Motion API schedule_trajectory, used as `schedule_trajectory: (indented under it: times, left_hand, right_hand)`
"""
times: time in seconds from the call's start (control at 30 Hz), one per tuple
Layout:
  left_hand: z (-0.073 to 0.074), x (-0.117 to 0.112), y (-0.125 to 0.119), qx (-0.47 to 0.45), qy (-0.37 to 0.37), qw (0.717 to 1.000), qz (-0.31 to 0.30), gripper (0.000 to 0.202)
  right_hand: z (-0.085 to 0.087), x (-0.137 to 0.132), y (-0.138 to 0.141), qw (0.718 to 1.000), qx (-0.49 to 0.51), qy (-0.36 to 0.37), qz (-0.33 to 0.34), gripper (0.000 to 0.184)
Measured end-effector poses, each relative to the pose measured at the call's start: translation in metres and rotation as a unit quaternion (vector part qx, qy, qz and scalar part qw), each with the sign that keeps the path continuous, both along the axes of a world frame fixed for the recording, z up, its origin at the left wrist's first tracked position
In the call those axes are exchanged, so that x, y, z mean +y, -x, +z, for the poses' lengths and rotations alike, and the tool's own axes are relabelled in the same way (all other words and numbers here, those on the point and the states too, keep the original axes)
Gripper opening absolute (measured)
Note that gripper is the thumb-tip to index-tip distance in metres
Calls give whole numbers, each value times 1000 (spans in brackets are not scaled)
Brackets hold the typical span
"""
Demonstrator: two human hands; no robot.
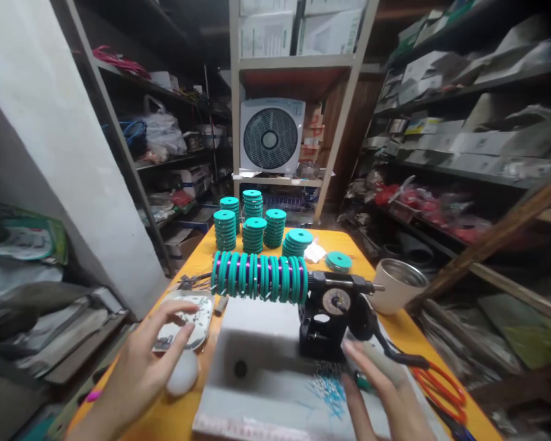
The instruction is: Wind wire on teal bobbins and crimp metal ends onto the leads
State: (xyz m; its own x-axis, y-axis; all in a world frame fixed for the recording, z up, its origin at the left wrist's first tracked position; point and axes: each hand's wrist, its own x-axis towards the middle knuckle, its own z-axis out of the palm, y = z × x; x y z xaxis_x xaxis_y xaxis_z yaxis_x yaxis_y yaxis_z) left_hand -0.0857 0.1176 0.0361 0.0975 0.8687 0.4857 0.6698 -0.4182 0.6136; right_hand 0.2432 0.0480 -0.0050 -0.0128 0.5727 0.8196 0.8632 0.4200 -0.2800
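Apparently wound with purple, though what remains is unclear, a row of green spools [259, 277] sits on the black machine [316, 340], my left hand [140, 352] half open, empty, my right hand's [390, 392] hold indiscernible.

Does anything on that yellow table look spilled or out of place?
Possibly the loose blue and white bits on the white board, in front of the black machine. They lie scattered, whereas most green discs behind it stand in neat stacks.

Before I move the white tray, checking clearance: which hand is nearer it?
Left. The left hand is beside the tray, overlapping it in view; the right hand is far to its right.
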Motion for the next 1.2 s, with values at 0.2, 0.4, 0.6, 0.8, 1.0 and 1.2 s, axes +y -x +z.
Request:
schedule_trajectory:
  times: [0.2,0.4,0.6,0.8,1.0,1.2]
  left_hand:
    - [21,21,2,-138,28,989,-38,29]
    - [30,35,-9,-146,35,985,-90,31]
    - [20,47,-19,-164,73,975,-133,39]
    - [8,49,-23,-212,71,959,-177,43]
    - [-1,52,18,-246,43,963,-102,51]
    - [-16,45,83,-273,-9,962,30,55]
  right_hand:
    - [47,35,25,994,51,88,29,47]
    - [61,51,27,985,94,139,38,52]
    - [75,59,40,982,81,167,41,54]
    - [75,66,70,983,35,180,12,57]
    - [79,82,117,979,40,178,89,56]
    - [77,96,193,952,57,189,233,61]
